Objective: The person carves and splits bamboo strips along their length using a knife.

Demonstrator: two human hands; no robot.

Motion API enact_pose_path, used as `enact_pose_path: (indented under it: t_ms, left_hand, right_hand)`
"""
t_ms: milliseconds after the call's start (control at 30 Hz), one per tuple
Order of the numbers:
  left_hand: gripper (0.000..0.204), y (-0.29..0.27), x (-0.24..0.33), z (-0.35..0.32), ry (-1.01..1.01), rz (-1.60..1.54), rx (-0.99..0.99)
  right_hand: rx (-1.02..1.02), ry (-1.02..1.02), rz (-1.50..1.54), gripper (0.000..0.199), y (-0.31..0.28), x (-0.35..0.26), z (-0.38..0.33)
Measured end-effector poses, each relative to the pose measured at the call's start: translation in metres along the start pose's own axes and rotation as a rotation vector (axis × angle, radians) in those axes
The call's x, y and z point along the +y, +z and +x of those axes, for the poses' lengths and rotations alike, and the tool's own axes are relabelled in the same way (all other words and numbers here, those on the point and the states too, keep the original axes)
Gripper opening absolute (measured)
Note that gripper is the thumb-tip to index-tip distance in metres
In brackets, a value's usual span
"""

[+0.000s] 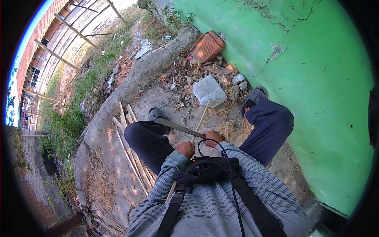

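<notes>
Two hands are working together: the left hand [185, 149] is gripping a long bamboo stick [199, 123] steady between the knees, while the right hand [213, 137] is clamping a machete [178, 126] across it (split strips [130, 148] lying alongside).

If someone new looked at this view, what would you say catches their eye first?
Probably the bright green wall filling the right side. Next, at centre, the left hand grips a pale bamboo stick while the right hand holds a long dark blade across it. More split strips lie on the dirt to the left.
</notes>
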State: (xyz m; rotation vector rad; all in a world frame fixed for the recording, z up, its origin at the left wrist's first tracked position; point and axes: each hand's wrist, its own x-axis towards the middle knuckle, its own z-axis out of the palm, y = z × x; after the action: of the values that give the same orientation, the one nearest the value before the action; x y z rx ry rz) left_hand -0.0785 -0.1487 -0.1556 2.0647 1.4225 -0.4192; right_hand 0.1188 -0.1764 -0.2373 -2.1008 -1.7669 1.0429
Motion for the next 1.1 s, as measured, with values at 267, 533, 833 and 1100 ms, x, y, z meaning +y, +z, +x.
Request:
enact_pose_path:
  t_ms: [267, 533, 833, 1100]
  left_hand:
    - [0.044, -0.003, 0.007, 0.0, 0.021, 0.036, -0.037]
    - [0.039, -0.001, -0.002, -0.001, 0.007, 0.025, -0.028]
    - [0.043, -0.004, 0.006, -0.004, 0.02, 0.023, 0.016]
    - [0.038, -0.006, 0.002, -0.001, 0.022, 0.021, -0.082]
  right_hand:
    - [0.095, 0.161, 0.001, 0.022, 0.009, 0.049, 0.027]
    - [-0.013, -0.112, -0.024, 0.019, 0.002, 0.013, 0.016]
    - [0.073, 0.119, -0.01, 0.023, 0.005, 0.061, 0.037]
    - [0.085, 0.07, -0.013, 0.023, 0.008, 0.051, 0.037]
